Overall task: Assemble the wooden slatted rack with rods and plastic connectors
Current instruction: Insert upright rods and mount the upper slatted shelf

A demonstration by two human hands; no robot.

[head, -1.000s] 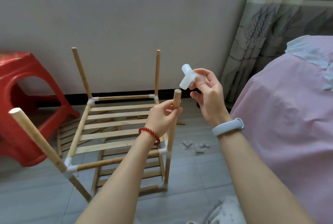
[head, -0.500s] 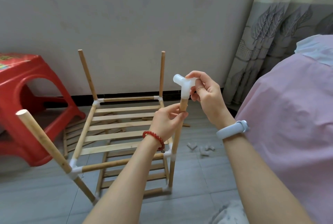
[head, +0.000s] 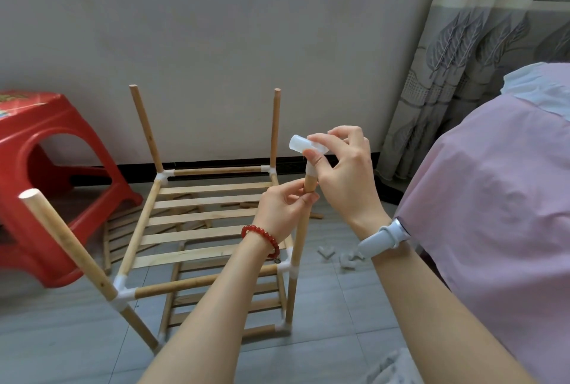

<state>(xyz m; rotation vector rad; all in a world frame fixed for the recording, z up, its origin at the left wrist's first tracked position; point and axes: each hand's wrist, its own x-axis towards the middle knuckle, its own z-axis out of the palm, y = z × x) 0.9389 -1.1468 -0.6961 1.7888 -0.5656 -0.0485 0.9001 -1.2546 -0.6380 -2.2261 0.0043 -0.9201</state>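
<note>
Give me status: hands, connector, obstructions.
Left hand grips near right rod below its top. Right hand holds white connector, seated on rod tip. Other three rod tops bare. Nothing blocking.

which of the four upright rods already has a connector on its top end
The near right rod, which the left hand grips while the right hand holds the white connector on its top. The other three posts end in bare wood.
</note>
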